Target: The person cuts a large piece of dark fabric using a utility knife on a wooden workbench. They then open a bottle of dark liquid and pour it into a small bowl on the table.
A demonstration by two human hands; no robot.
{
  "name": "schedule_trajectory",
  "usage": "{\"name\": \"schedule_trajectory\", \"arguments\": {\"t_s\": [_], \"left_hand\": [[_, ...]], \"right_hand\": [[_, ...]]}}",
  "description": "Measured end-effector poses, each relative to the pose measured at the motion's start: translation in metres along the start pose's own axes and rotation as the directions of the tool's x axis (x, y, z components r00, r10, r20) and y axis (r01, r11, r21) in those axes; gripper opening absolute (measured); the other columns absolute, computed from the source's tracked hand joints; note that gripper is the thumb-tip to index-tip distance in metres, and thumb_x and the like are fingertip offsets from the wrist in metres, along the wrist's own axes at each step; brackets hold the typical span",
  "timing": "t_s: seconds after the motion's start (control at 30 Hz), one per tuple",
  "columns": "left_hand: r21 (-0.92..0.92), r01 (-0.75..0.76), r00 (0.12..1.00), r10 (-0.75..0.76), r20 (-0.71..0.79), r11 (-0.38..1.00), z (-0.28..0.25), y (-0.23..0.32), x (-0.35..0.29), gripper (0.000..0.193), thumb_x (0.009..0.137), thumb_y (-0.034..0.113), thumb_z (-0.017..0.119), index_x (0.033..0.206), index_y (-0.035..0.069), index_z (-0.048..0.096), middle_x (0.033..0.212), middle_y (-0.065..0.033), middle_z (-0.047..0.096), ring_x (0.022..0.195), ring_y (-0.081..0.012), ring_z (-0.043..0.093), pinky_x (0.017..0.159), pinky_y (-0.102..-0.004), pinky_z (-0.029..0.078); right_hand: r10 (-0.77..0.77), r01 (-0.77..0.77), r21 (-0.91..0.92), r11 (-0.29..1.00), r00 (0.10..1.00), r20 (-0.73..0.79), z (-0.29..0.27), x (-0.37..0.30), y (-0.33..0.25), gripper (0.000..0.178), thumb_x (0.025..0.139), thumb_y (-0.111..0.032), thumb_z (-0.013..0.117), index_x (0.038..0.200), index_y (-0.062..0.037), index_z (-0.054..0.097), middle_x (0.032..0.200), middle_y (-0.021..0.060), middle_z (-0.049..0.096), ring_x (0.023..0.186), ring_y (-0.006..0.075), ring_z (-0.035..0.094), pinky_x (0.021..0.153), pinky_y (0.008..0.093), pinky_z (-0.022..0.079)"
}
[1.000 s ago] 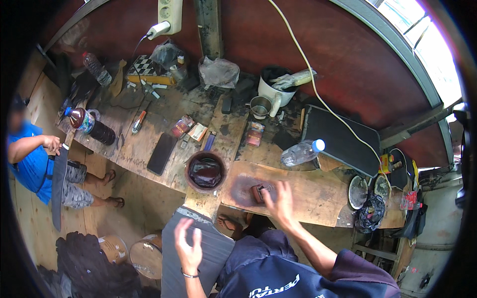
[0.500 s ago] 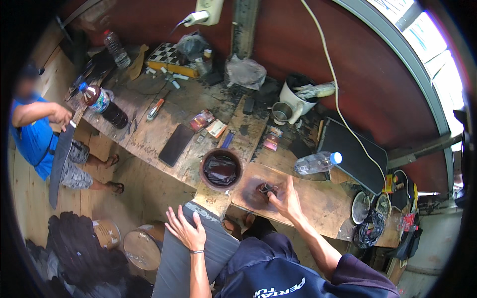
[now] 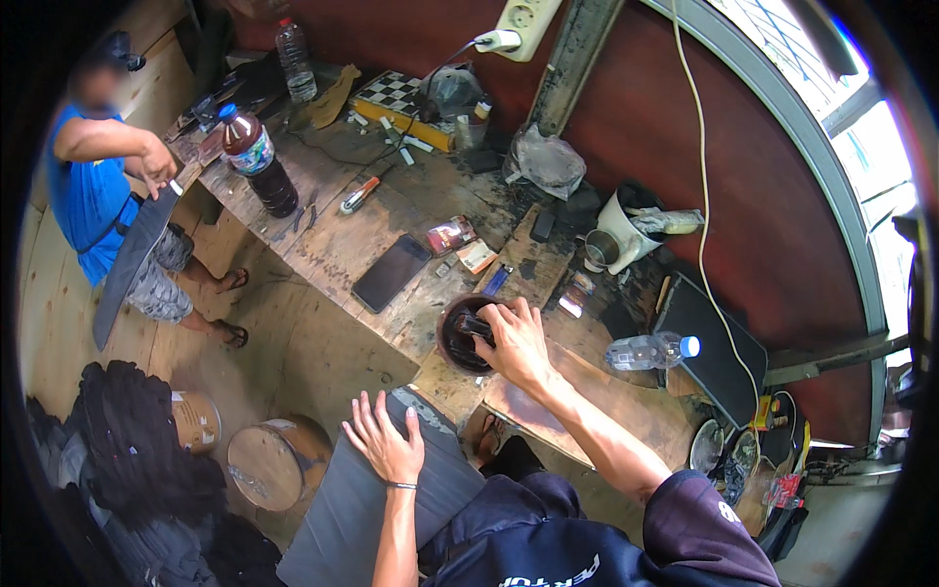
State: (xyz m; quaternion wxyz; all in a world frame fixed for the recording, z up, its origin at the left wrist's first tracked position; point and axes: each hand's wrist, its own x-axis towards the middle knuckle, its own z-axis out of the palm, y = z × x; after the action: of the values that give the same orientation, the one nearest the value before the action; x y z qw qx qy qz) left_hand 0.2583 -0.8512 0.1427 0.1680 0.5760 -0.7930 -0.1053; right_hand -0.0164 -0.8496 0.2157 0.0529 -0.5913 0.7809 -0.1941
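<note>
My left hand (image 3: pixel 387 438) lies flat, fingers spread, on a dark grey sheet-covered panel (image 3: pixel 362 519) in front of me. Over a round brown pot (image 3: pixel 445 342) on the bench, my right hand (image 3: pixel 515 344) reaches down with its fingers closed at the mouth. Dark, shiny contents show inside the pot beside the fingertips. What those fingers grip is dark and mostly hidden by the hand. Just right of the pot, partly under my right forearm, lies a brown board (image 3: pixel 577 386) with a dark stain. A blue lighter (image 3: pixel 498 280) rests just beyond the pot.
On the bench are a black phone (image 3: pixel 391 273), an orange-handled cutter (image 3: pixel 360 195), a bottle of dark liquid (image 3: pixel 259 161), a clear bottle (image 3: pixel 646 351) and a white bucket (image 3: pixel 626 230). At the left another person (image 3: pixel 98 186) holds a dark panel (image 3: pixel 137 264). Drums (image 3: pixel 279 463) stand on the floor.
My right hand has moved left and away from me, from the stained board to the pot's mouth. My left hand stays on the grey panel. The whole view has shifted.
</note>
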Motion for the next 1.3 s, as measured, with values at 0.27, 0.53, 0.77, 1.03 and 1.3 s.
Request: {"name": "schedule_trajectory", "arguments": {"t_s": [0.27, 0.53, 0.77, 1.03, 1.3], "left_hand": [[-0.012, -0.004, 1.000, 0.004, -0.001, 1.000, -0.002, -0.001, 0.000, 0.059, 0.103, 0.049, 0.057, 0.147, 0.009, 0.055, 0.157, -0.0187, 0.050, 0.152, -0.0381, 0.040, 0.128, -0.0628, 0.019], [-0.021, -0.012, 1.000, 0.011, -0.005, 1.000, -0.001, -0.002, 0.000, 0.059, 0.102, 0.048, 0.058, 0.147, 0.010, 0.055, 0.156, -0.0180, 0.051, 0.152, -0.0377, 0.040, 0.128, -0.0630, 0.018], [-0.032, -0.004, 1.000, 0.004, 0.001, 0.999, -0.002, -0.002, 0.000, 0.061, 0.101, 0.047, 0.061, 0.148, 0.010, 0.055, 0.156, -0.0177, 0.051, 0.153, -0.0375, 0.039, 0.128, -0.0635, 0.017], [-0.028, -0.021, 1.000, 0.021, 0.005, 0.999, -0.002, -0.002, 0.000, 0.061, 0.101, 0.046, 0.061, 0.148, 0.008, 0.055, 0.156, -0.0184, 0.050, 0.153, -0.0381, 0.038, 0.128, -0.0636, 0.017], [-0.031, -0.023, 1.000, 0.023, 0.003, 0.999, -0.001, -0.003, -0.001, 0.062, 0.100, 0.046, 0.061, 0.149, 0.008, 0.054, 0.156, -0.0182, 0.050, 0.153, -0.0382, 0.039, 0.128, -0.0636, 0.017]], "right_hand": [[-0.001, 0.002, -0.055, 0.998, 1.000, 0.016, 0.013, -0.005, 0.001, 0.036, 0.083, -0.023, 0.080, 0.112, -0.0091, 0.062, 0.106, 0.0091, 0.069, 0.110, 0.0346, 0.056, 0.094, 0.0487, 0.044], [0.097, -0.085, 0.100, 0.991, 0.987, -0.126, -0.010, -0.007, 0.006, 0.034, 0.085, -0.021, 0.080, 0.111, -0.0061, 0.064, 0.107, 0.0134, 0.071, 0.109, 0.0341, 0.058, 0.095, 0.0490, 0.045], [0.606, -0.304, 0.949, 0.085, 0.772, 0.192, -0.040, -0.032, 0.028, 0.029, 0.096, -0.020, 0.076, 0.120, -0.0058, 0.065, 0.106, 0.0000, 0.071, 0.092, 0.0096, 0.064, 0.083, 0.0287, 0.050], [0.459, -0.083, 0.895, -0.438, 0.835, 0.303, -0.039, -0.062, 0.019, 0.039, 0.096, -0.020, 0.074, 0.132, -0.0094, 0.062, 0.121, 0.0041, 0.070, 0.108, 0.0178, 0.068, 0.093, 0.0392, 0.054], [0.463, -0.008, 0.883, -0.469, 0.849, 0.254, -0.053, -0.058, -0.001, 0.038, 0.096, -0.017, 0.075, 0.131, -0.0079, 0.064, 0.121, 0.0051, 0.070, 0.105, 0.0198, 0.069, 0.089, 0.0365, 0.056]]}}
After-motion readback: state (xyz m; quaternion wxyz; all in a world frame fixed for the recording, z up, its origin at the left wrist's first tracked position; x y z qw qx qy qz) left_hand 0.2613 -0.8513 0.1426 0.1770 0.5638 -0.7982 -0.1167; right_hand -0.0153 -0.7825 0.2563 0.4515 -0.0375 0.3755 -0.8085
